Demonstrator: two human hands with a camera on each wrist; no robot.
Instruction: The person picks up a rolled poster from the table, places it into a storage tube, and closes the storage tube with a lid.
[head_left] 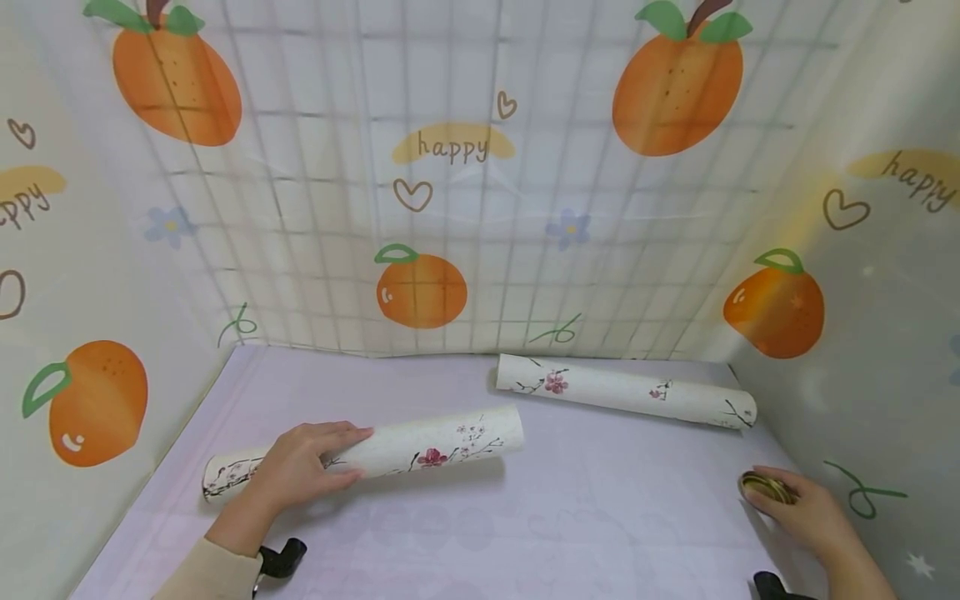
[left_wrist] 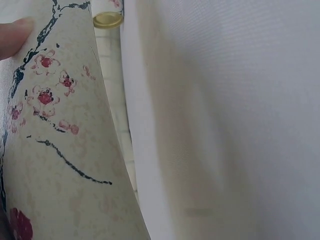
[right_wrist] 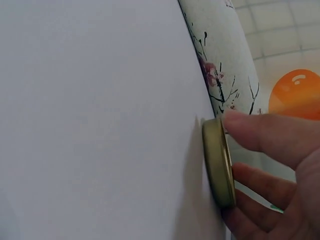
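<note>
A white paper roll point(head_left: 450, 442) printed with plum blossoms and dark branches lies at a slant on the left half of the table. My left hand point(head_left: 300, 462) grips it from above, left of its middle, with fingers over the far side and thumb on the near side. A shadow shows beneath its right end. Near the table's right edge, my right hand point(head_left: 813, 512) pinches a round gold jar lid point(right_wrist: 217, 165) by its rim. The lid stands on edge close over the white surface in the right wrist view, thumb on one side, fingers on the other.
A second blossom-printed roll point(head_left: 600, 392) lies along the back right of the table point(head_left: 570, 517). Cloth walls with oranges and "happy" lettering point(head_left: 453, 146) enclose the back and both sides. A black wrist mount point(head_left: 283, 558) sits below my left hand.
</note>
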